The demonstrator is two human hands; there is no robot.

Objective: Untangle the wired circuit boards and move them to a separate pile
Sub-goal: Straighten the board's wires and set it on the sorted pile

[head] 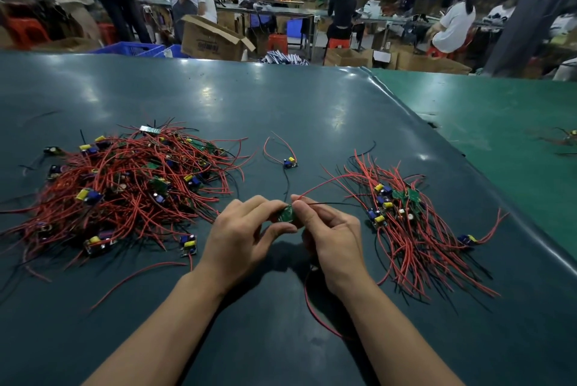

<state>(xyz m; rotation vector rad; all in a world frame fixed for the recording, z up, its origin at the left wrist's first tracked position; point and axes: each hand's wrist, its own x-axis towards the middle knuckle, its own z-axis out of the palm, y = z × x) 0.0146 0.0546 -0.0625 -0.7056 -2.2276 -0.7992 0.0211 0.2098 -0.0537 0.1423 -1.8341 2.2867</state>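
Both hands meet over the dark green bench (312,110): the left hand (242,237) and right hand (331,237) each pinch a small green circuit board (285,214) between fingertips, its red and black wires trailing right. A big tangled pile (125,185) lies to the left, a straighter sorted pile (409,223) to the right, and one lone board (290,163) beyond. An open cardboard box (212,39) stands behind; its print is unreadable.
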